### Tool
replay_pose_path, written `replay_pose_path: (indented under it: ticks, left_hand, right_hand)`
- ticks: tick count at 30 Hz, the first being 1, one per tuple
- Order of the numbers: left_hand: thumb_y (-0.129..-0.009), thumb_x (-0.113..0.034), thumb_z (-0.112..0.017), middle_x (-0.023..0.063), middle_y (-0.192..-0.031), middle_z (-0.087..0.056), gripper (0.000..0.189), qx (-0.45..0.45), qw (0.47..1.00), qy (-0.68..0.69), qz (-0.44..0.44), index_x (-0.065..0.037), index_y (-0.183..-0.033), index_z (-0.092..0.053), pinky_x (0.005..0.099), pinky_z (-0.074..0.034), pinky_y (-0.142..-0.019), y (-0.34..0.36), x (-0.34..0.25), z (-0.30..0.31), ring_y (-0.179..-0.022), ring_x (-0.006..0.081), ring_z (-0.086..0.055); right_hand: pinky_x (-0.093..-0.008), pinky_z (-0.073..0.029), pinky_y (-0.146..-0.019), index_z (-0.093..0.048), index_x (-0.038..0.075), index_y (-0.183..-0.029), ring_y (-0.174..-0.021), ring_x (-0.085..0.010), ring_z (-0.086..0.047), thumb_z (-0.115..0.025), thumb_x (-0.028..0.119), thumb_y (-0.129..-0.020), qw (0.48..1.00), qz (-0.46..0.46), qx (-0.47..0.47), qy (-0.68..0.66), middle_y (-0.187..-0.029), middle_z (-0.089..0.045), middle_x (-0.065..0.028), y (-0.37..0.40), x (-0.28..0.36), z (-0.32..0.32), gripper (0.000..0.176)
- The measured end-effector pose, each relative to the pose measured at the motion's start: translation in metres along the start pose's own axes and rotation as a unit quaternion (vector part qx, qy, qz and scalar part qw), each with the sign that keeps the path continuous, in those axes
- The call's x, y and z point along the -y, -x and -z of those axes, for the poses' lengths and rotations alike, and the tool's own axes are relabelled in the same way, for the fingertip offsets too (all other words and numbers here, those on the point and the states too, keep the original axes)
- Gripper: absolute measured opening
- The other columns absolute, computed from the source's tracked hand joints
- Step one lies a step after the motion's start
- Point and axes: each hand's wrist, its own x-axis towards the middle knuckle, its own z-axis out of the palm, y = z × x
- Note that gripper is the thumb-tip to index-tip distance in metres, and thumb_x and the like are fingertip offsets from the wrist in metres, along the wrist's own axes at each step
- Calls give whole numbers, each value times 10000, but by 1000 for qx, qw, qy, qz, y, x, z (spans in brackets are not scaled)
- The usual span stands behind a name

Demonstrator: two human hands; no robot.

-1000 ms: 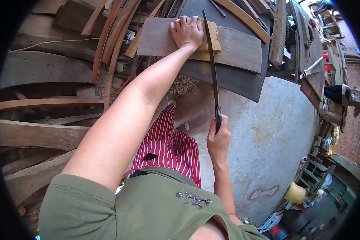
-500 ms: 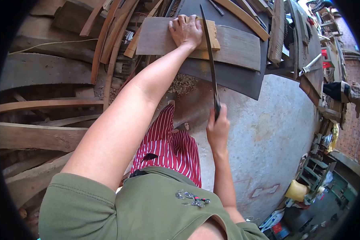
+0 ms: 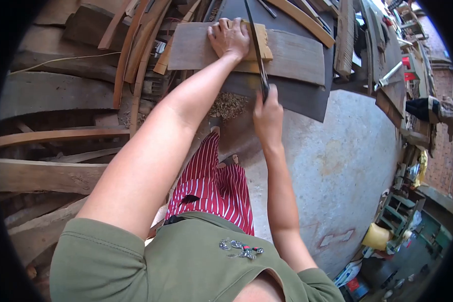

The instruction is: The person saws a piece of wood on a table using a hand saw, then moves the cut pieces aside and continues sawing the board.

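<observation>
My left hand [image 3: 230, 38] lies on a yellowish wood block [image 3: 262, 43], fingers spread and pressing on its top. Beneath the block is a wide brown board [image 3: 299, 56], which rests across a dark flat surface [image 3: 292, 98]. In my right hand [image 3: 269, 117] is the handle of a long dark saw [image 3: 257, 46]. Its blade points away from me and crosses the block just right of my left hand. My right fingers are wrapped round the handle, close to the near edge of the dark surface.
Curved wooden pieces [image 3: 60, 135] are stacked at the left. Wood shavings [image 3: 228, 105] lie below the work surface. Planks [image 3: 344, 38] and a toothed gear stand at the upper right. A yellow container [image 3: 375, 236] is at the lower right, beside green shelving [image 3: 398, 211].
My right hand has moved forward, away from my body, and the saw has slid forward across the block with it. My left hand stays on the block.
</observation>
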Motion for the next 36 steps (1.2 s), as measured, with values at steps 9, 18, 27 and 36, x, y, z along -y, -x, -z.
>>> replay_pose_path:
  ticks: [9, 18, 27, 36]
  left_hand:
    - [-978, -441, -448, 51, -1222, -521, 333, 19, 1000, 1, 5, -286, -1210, -629, 478, -222, -1131, 6, -1, 6, -1229, 264, -436]
    - [-968, -444, -456, 48, -1229, -521, 327, 14, 1000, 5, 6, -291, -1196, -632, 481, -225, -1127, 2, 2, 2, -1226, 269, -444]
    - [-976, -442, -454, 57, -1247, -510, 338, 22, 1000, -8, -1, -300, -1229, -627, 486, -220, -1131, 4, 2, 2, -1245, 265, -431]
    - [-964, -464, -456, 50, -1216, -536, 341, -8, 1000, -9, -9, -292, -1200, -632, 479, -242, -1113, 2, 4, -6, -1211, 272, -460]
  right_hand:
    - [-531, -467, -623, -518, 2, -1071, -840, -514, -603, -520, 143, -999, 997, -55, 53, -13, -844, -638, -295, 44, 14, 38, 159]
    - [-556, -488, -582, -495, 29, -1078, -755, -501, -632, -526, 172, -996, 1000, -14, 9, -15, -773, -646, -296, 27, 1, 13, 167]
    - [-533, -437, -566, -502, 15, -1071, -780, -499, -620, -530, 141, -997, 998, -45, 41, -17, -809, -632, -294, 57, -1, 34, 149]
    - [-569, -486, -582, -481, 40, -1085, -727, -493, -634, -522, 182, -997, 1000, -17, 12, -7, -740, -635, -295, 32, -2, 14, 172]
